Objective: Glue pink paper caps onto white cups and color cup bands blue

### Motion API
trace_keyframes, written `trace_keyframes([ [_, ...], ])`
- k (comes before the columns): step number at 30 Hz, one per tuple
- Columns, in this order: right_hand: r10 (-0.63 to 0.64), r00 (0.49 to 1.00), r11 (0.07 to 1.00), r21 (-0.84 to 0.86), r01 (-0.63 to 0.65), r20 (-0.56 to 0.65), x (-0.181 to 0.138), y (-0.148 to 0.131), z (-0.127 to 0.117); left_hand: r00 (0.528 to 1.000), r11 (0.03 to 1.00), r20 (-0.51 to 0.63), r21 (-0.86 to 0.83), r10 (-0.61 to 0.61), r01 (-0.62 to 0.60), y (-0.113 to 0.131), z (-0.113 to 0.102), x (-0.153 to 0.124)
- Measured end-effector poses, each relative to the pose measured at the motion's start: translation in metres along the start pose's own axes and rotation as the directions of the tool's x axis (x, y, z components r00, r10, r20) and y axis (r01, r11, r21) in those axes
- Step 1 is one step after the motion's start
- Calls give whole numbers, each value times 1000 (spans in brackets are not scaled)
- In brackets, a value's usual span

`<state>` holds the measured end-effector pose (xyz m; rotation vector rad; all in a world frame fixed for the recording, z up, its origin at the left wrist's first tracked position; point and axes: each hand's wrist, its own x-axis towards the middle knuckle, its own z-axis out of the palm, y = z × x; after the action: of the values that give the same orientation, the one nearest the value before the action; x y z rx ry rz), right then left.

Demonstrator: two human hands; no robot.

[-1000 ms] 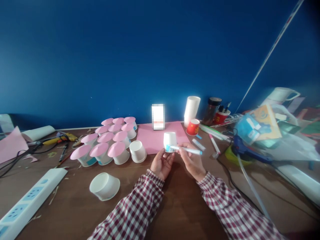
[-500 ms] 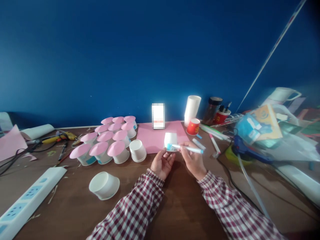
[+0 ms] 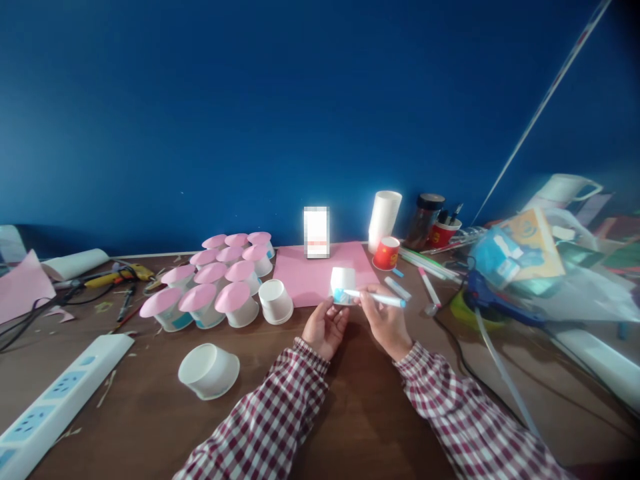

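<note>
My left hand (image 3: 324, 327) holds a small white paper cup (image 3: 343, 281) upside down above the brown table. A patch of blue colouring shows near the cup's lower rim. My right hand (image 3: 384, 321) grips a blue marker (image 3: 376, 297) with its tip against that blue patch. Both sleeves are red and white check. A pink paper sheet (image 3: 310, 275) lies just behind the cup.
Several cups with pink lids (image 3: 215, 283) stand to the left, with two plain white cups (image 3: 209, 371) nearby. A white power strip (image 3: 55, 399) lies far left. A red cup (image 3: 386, 253), a stack of white cups (image 3: 384, 215), loose markers (image 3: 429, 285) and a glue gun (image 3: 487, 297) crowd the right.
The cup and marker stay together; the marker tip has shifted slightly along the blue patch. Nothing else on the table has moved.
</note>
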<state>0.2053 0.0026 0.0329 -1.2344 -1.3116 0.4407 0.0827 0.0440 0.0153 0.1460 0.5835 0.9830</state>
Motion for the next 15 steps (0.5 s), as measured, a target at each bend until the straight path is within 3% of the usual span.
trace_keyframes([
  [15,0,1000,1000,1,0,30,-1,3,1,1000,1000,-15,15,8,-8,-1,1,-1],
])
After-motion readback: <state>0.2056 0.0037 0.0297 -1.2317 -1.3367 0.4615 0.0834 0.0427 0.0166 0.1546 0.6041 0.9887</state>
